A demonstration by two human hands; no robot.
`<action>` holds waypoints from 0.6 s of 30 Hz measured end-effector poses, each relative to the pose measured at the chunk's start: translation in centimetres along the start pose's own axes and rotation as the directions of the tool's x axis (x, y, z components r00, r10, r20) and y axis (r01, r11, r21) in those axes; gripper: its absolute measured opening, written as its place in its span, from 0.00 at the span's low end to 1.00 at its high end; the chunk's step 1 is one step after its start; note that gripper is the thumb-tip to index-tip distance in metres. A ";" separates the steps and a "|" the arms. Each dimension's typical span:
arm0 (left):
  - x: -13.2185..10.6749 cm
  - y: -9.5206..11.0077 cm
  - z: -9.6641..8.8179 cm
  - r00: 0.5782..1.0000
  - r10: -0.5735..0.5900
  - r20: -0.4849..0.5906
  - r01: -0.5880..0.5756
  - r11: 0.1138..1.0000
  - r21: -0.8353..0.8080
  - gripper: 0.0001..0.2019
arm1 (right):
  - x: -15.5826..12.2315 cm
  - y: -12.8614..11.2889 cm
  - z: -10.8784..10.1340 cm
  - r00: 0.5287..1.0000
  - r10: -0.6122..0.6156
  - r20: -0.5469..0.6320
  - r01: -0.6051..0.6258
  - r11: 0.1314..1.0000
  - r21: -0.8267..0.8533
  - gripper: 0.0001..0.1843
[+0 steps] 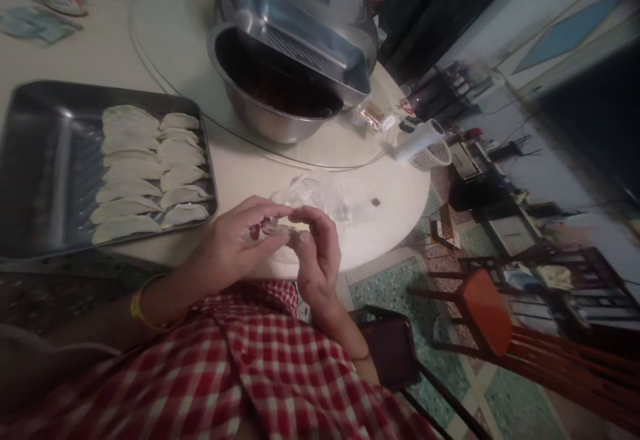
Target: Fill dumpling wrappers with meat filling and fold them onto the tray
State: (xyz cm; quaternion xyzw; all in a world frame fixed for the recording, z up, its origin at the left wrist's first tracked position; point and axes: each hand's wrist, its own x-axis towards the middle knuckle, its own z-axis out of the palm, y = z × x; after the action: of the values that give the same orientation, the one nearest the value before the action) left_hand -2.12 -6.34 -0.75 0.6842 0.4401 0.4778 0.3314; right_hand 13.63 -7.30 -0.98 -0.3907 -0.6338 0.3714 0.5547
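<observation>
Holding what looks like a small bit of pale dough [278, 229] up between the left hand [227, 243] and the right hand [320, 253], above the white table [397, 223] and near its edge. Pinching with bent thumbs and fingers from both sides; too hidden to tell how tightly. Could tear if pulled thin or squeezed too hard. Could come apart later if pinched too softly. Could slip and fall on the floor [385, 287], being so close to the edge. Might stick to the clear plastic bag [320, 190] just past the fingers if lowered onto it. Might stick to the dumplings [131, 172], too, if put down too close to their two tight rows in the dark tray [55, 160]. Watch the metal pan [305, 37] as well, tilted over the big metal bowl [280, 127]: might slide if bumped.
</observation>
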 end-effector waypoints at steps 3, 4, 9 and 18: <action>0.5 0.3 0.7 0.999 -0.045 0.015 0.046 0.991 -0.122 0.11 | 0.3 -0.1 -0.3 0.999 -0.019 0.028 0.019 1.000 -0.001 0.18; 0.7 0.4 0.9 0.997 -0.065 0.033 0.069 0.985 -0.159 0.10 | 0.5 -0.2 -0.4 0.999 -0.025 0.046 0.025 1.000 0.010 0.19; 1.4 0.3 1.4 0.978 -0.210 0.006 0.196 0.901 -0.386 0.06 | 1.6 -0.7 -1.4 0.993 -0.030 0.111 0.025 0.999 0.042 0.23; 2.8 2.3 1.9 0.886 -0.449 0.120 0.387 0.570 -0.725 0.09 | 0.8 0.0 -2.4 0.981 -0.160 -0.114 0.155 0.987 -0.050 0.20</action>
State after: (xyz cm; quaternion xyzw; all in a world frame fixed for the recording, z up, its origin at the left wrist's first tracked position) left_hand 0.76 -4.74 1.66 0.3510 0.3730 0.5467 0.6624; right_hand 15.97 -6.47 -0.41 -0.3715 -0.6365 0.2897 0.6107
